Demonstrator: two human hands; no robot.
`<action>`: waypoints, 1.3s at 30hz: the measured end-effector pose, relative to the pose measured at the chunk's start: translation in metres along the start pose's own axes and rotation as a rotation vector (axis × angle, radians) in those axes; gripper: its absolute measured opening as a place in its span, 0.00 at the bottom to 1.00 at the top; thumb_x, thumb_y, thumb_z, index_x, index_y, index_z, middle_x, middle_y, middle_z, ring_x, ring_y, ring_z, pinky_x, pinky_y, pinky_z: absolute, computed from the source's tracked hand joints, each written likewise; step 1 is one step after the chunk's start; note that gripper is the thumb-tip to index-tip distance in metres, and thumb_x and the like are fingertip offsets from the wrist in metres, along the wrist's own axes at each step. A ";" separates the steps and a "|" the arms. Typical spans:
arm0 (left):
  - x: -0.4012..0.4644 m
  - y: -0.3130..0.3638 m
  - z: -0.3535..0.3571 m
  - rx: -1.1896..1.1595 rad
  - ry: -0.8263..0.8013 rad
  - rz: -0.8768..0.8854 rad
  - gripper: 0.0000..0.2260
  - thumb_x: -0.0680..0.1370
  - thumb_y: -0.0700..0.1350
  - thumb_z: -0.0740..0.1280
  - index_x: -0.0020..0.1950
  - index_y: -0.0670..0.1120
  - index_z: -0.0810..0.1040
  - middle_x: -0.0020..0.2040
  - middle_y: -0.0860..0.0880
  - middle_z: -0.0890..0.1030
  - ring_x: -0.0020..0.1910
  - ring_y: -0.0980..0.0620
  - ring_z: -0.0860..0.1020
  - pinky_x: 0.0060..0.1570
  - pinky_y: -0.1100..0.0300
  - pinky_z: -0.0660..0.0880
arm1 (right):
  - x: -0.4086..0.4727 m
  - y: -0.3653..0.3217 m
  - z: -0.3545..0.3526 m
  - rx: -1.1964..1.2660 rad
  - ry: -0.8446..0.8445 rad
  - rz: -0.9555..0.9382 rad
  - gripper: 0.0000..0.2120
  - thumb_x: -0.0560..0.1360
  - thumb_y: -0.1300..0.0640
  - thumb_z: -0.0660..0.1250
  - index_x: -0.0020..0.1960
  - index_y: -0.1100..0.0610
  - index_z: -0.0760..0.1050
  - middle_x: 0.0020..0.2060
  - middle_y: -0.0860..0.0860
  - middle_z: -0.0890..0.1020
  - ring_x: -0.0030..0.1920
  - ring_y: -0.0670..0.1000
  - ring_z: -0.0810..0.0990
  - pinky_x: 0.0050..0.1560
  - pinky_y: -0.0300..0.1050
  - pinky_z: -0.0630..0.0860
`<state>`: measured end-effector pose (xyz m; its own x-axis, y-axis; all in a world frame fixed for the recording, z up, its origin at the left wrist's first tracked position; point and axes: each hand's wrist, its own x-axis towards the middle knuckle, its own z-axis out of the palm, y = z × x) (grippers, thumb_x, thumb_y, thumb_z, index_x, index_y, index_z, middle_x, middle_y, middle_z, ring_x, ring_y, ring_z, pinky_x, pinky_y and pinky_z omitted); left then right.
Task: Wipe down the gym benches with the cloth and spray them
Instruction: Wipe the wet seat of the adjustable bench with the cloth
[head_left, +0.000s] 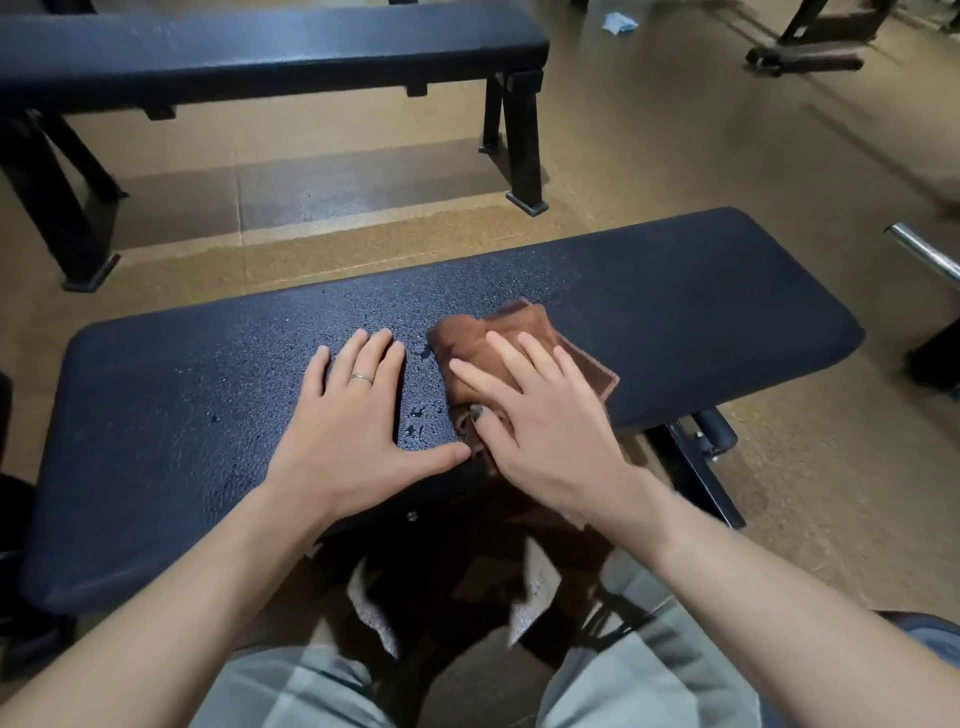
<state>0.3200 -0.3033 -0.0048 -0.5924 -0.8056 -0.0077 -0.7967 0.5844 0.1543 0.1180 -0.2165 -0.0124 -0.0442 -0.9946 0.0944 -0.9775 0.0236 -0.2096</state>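
Note:
A dark blue padded gym bench runs across the middle of the head view, its top speckled with spray droplets. On it lies a folded brown cloth. My right hand presses flat on the cloth with straight, spread fingers. Just left of it my left hand rests flat on the bare pad, a ring on one finger, its thumb reaching toward the cloth's near edge. No spray bottle is in view.
A second dark bench stands beyond, across a strip of tan floor. A chrome bar pokes in at the right edge. Black equipment frame and a crumpled blue scrap lie at the far right. My knees are below the bench.

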 end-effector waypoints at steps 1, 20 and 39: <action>0.000 0.001 -0.001 0.002 -0.007 -0.003 0.59 0.65 0.85 0.47 0.83 0.44 0.57 0.84 0.47 0.55 0.83 0.49 0.48 0.81 0.43 0.45 | 0.017 0.002 0.002 -0.002 -0.008 0.001 0.26 0.80 0.42 0.52 0.77 0.37 0.66 0.80 0.51 0.65 0.79 0.58 0.61 0.79 0.61 0.56; 0.003 0.000 -0.005 -0.013 -0.011 -0.018 0.60 0.62 0.86 0.46 0.82 0.46 0.58 0.83 0.50 0.56 0.83 0.51 0.49 0.81 0.45 0.45 | 0.154 0.145 -0.022 -0.116 0.030 0.254 0.22 0.81 0.44 0.48 0.70 0.42 0.71 0.68 0.56 0.76 0.67 0.60 0.71 0.69 0.59 0.67; 0.003 -0.001 -0.001 -0.021 0.011 -0.001 0.60 0.63 0.86 0.50 0.81 0.45 0.60 0.82 0.49 0.59 0.83 0.51 0.52 0.81 0.45 0.47 | 0.154 0.160 -0.017 -0.126 0.082 0.277 0.20 0.82 0.46 0.50 0.70 0.42 0.71 0.67 0.56 0.76 0.68 0.60 0.71 0.69 0.60 0.66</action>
<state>0.3187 -0.3066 -0.0035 -0.5905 -0.8070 0.0027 -0.7943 0.5818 0.1748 -0.0488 -0.3643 -0.0154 -0.3240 -0.9371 0.1298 -0.9435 0.3100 -0.1168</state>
